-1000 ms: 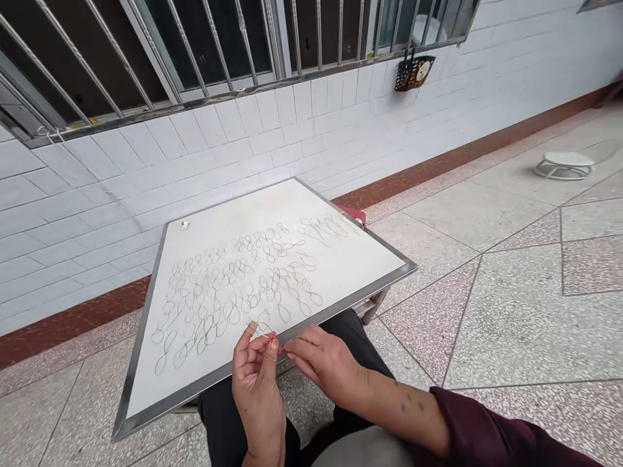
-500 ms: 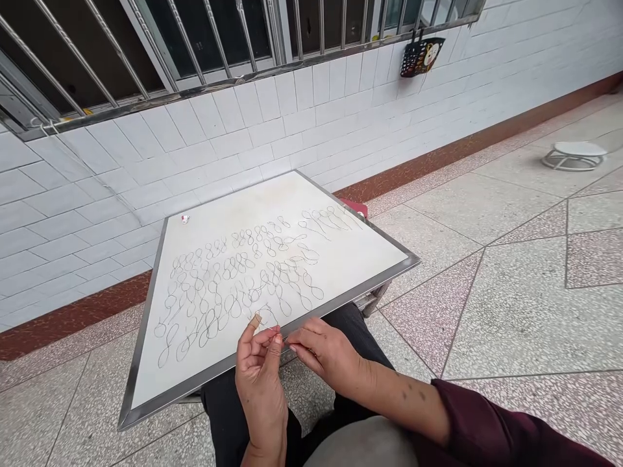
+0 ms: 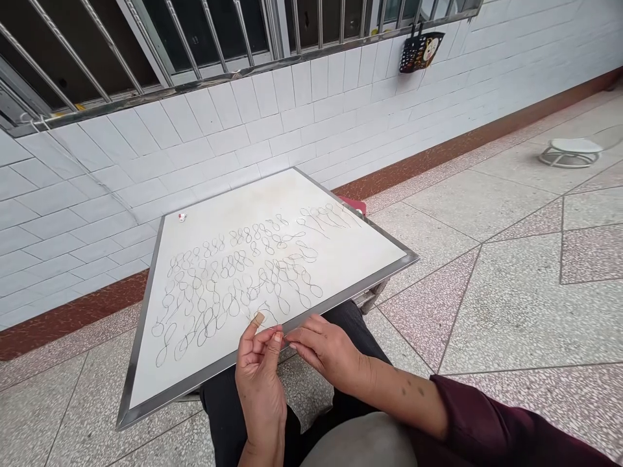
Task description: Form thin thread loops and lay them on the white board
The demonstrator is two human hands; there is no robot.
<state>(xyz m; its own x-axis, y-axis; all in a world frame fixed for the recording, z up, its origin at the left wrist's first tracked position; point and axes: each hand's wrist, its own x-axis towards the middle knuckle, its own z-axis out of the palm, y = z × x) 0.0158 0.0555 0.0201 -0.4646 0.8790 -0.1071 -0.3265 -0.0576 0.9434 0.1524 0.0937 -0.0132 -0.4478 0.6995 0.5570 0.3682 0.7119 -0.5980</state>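
- Our left hand (image 3: 260,379) curls at the near edge of the table (image 3: 146,389), thumb and forefinger pinched narrow on a fine thread loop (image 3: 267,316) too thin to see clearly at the fingertips.
- Our right hand (image 3: 326,350) lies just beside it, fingers drawn close, tips meeting the left hand's; whether it grips the thread we cannot tell.
- The table is a smooth white board framed in bright metal, tilted over our lap.
- Rows of thin dark figure-eight loops (image 3: 233,285) lie flat across its middle, from left to right.
- A small white and red bit (image 3: 182,218) sits at the far left corner.
- Beyond, a glossy white tiled wall (image 3: 292,123) meets the speckled terrazzo floor (image 3: 511,292).
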